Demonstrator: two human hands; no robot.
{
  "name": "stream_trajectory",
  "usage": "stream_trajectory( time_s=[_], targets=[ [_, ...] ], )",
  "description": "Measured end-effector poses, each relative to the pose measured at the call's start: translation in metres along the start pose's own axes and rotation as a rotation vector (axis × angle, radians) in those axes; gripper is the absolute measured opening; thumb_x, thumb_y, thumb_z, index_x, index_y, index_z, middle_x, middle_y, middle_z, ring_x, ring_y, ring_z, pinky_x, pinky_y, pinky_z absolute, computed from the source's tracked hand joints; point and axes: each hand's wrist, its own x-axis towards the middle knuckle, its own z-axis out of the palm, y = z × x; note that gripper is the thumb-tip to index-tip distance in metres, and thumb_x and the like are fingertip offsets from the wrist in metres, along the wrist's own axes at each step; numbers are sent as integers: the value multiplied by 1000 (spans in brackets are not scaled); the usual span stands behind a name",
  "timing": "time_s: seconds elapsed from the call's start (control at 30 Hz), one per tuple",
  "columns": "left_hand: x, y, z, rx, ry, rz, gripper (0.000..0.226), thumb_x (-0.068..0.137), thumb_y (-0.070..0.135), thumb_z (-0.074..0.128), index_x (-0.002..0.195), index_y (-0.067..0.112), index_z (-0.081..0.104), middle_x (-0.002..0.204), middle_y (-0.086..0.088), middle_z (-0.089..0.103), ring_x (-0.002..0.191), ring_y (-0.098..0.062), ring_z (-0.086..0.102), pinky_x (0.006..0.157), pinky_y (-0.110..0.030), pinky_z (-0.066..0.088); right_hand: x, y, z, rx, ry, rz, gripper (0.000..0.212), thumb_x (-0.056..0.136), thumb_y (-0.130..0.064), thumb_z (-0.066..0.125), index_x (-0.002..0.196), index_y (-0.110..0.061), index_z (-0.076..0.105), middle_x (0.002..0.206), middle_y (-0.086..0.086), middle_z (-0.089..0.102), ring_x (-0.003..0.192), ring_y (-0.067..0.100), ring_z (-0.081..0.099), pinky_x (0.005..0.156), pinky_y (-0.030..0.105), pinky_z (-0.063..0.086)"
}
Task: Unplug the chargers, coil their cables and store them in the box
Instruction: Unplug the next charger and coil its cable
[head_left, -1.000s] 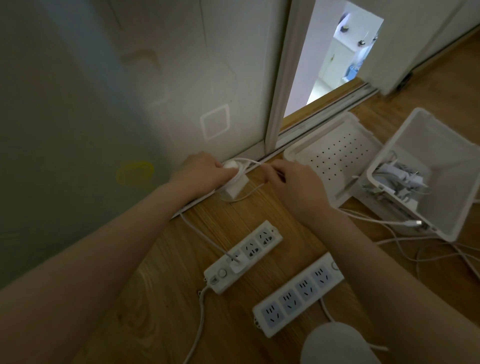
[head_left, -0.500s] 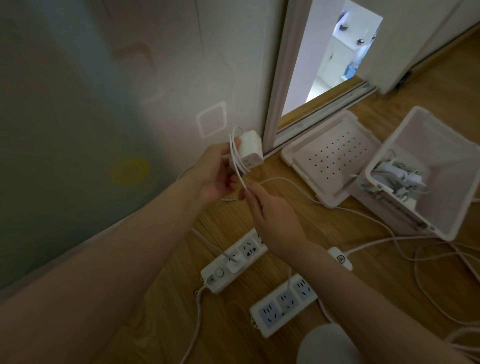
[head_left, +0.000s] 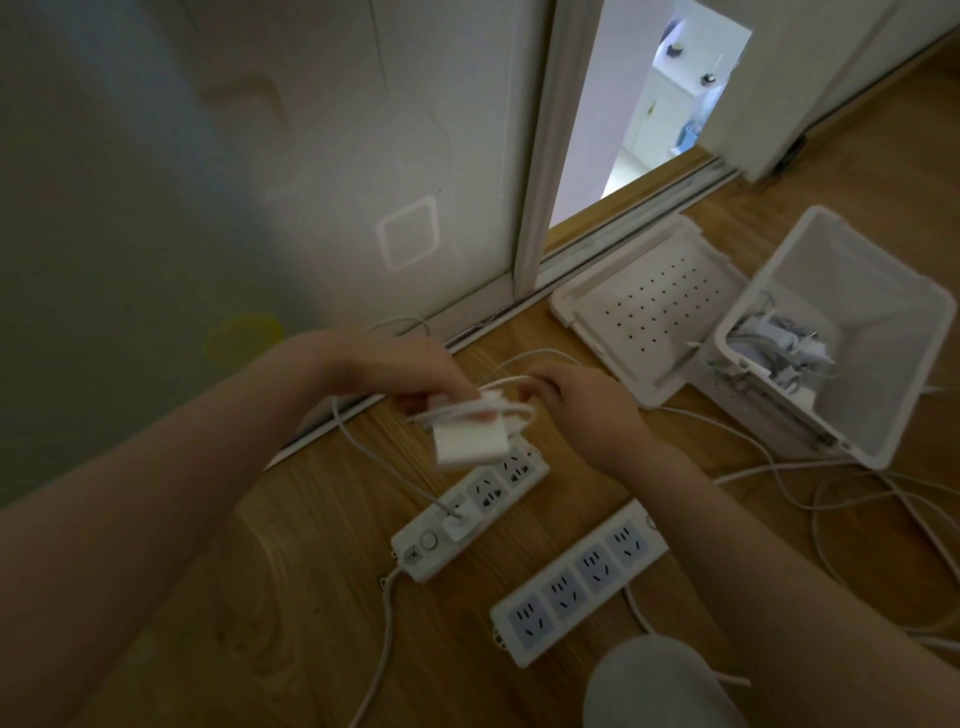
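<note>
We hold the charger (head_left: 470, 441) in the left hand (head_left: 410, 371), fingers pinched on its white block, well left of the box (head_left: 857, 322) and clear of the floor (head_left: 311, 571). The right hand (head_left: 582, 400) is curled round the cable (head_left: 511, 410), laying a turn across the block. To do this well, we judge, each turn should lie flat beside its neighbour under light, even tension, and the loose tail should be fed in without dragging the other leads (head_left: 831, 499) lying on our side of the box. Blur smears the block and turns, so we cannot count them. The right fingertips are hidden. The box's contents read only as a pale tangle, and we cannot trace the cable's far end.
</note>
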Motion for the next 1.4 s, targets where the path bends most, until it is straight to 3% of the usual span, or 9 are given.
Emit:
stream_trajectory(
  time_s=[0.17, 0.3, 0.43, 0.53, 0.67, 0.9, 1.0, 1.2, 1.4],
  targets=[
    [13, -18, 5, 369, 361, -115, 36, 94, 36, 46, 78, 10, 63, 68, -3, 49, 61, -16, 45, 58, -27, 32, 8, -5, -12, 11, 179, 80, 25, 97, -35, 43, 94, -24, 66, 60, -15, 47, 51, 1, 40, 50, 16, 27],
    [24, -25, 7, 158, 640, -146, 43, 95, 40, 43, 110, 6, 65, 104, -17, 64, 94, -32, 59, 75, -32, 42, 7, -27, -15, 49, 246, 12, 27, 97, -32, 43, 106, -21, 66, 76, -13, 54, 57, -3, 42, 54, 11, 30],
    [34, -22, 9, -263, 733, -173, 44, 88, 45, 50, 85, 4, 67, 71, -13, 62, 60, -27, 57, 61, -30, 48, 2, -40, -6, 124, 252, -52, 27, 99, -27, 40, 116, -22, 62, 78, -13, 54, 62, 0, 47, 59, 16, 37],
    [37, -12, 13, -732, 749, -146, 31, 91, 30, 56, 69, 8, 59, 55, -7, 49, 43, -15, 44, 36, -16, 38, -3, -45, 2, 176, 266, -54, 30, 100, -24, 39, 122, -22, 58, 88, -10, 59, 72, 0, 49, 60, 8, 34],
    [36, -7, 17, -1208, 637, 38, 29, 97, 18, 42, 70, 12, 52, 48, 1, 45, 50, -11, 34, 36, -14, 36, -14, -49, 15, 273, 234, -63, 28, 99, -20, 40, 117, -23, 61, 78, -17, 53, 62, -3, 47, 57, 8, 36],
    [27, -7, 29, -1390, 302, 300, 36, 97, 21, 27, 76, 8, 54, 60, -2, 47, 54, -12, 39, 50, -22, 35, -21, -48, 9, 1687, -111, 546, 15, 91, -9, 51, 89, -9, 66, 71, -2, 64, 62, 4, 59, 60, 13, 52],
    [26, -12, 30, -1372, 209, 390, 38, 89, 34, 30, 87, 6, 56, 70, -4, 47, 62, -15, 38, 59, -27, 28, -17, -45, 6, 2013, -133, 740, 6, 79, -5, 63, 83, -2, 65, 72, 4, 66, 62, 7, 65, 61, 13, 55],
    [32, 0, 37, -1309, 410, 375, 26, 75, 29, 65, 95, 13, 59, 83, -5, 56, 74, -16, 53, 65, -28, 43, -11, -52, 3, 2085, -115, 940, 4, 83, -1, 62, 84, 3, 62, 77, 10, 63, 71, 12, 61, 67, 18, 53],
    [35, 0, 41, -1173, 489, 407, 19, 72, 29, 62, 84, 15, 58, 68, 3, 59, 63, -9, 56, 55, -21, 46, -6, -64, 3, 1931, -27, 995, 8, 89, -2, 56, 81, -1, 59, 71, 7, 56, 63, 9, 53, 52, 16, 53]
  ],
)
